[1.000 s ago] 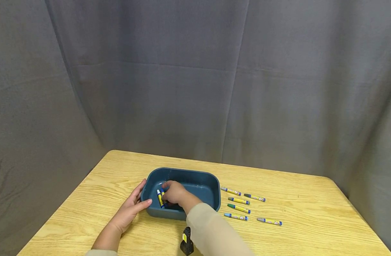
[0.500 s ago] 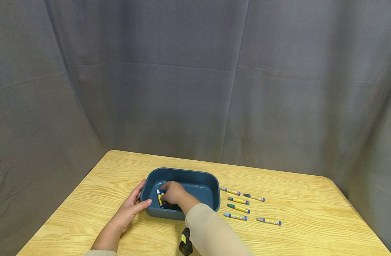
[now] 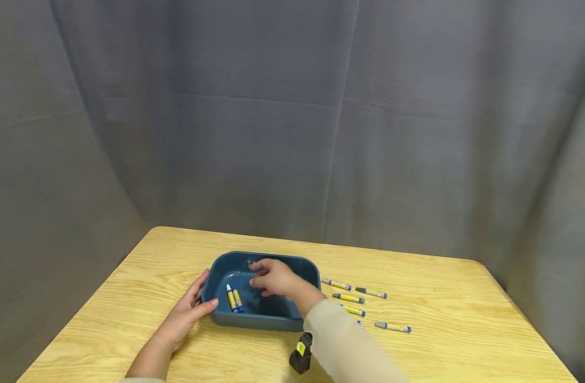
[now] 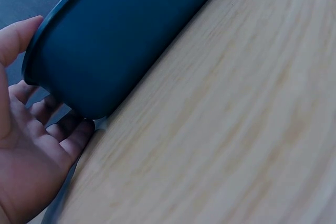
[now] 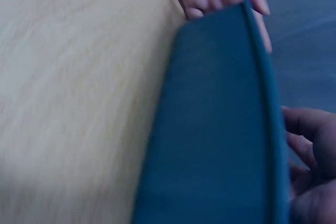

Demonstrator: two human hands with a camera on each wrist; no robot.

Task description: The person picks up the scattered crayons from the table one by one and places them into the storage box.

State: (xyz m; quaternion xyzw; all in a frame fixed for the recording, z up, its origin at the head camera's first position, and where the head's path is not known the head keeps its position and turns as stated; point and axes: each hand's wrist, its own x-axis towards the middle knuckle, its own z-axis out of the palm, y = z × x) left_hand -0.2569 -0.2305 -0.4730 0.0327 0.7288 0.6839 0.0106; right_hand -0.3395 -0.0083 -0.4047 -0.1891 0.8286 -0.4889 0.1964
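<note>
A dark teal plastic box stands on the wooden table. My left hand holds its left end; the left wrist view shows the thumb at the rim and the fingers against the outer wall and lower edge. Two oil pastels with yellow wrappers, a white-tipped one and another, lie side by side inside at the left. Over the box's interior hovers my right hand, its fingers loosely spread and nothing visible in them. In the right wrist view the near wall partly hides that hand.
Several more oil pastels lie on the table right of the box, among them a grey one and a dark one. My right sleeve partly covers a light blue one. A black device hangs at the right wrist. Grey cloth hangs behind.
My right hand has let go of the second oil pastel beside the white-tipped one and moved up and right. My left hand stays on the box. The head view has shifted slightly.
</note>
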